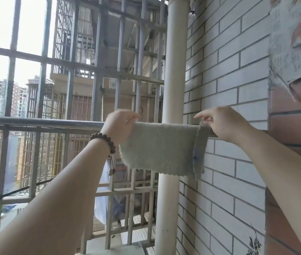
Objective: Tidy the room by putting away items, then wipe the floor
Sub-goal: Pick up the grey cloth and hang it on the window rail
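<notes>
The grey cloth (pixel 161 148) hangs draped over the metal rail (pixel 41 122), just right of centre; the left hand (pixel 120 124) pinches its top edge at nine o'clock, the right hand (pixel 223 124) pinches the folded end at three o'clock; released unevenly, it could slide off through the window bars (pixel 138 52).

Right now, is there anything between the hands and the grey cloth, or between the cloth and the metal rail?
Nothing visible. Both hands already pinch the top edge of the grey cloth: the left hand at its left corner, the right hand at its right corner. The cloth hangs draped over the metal rail, in front of the white pipe.
</notes>
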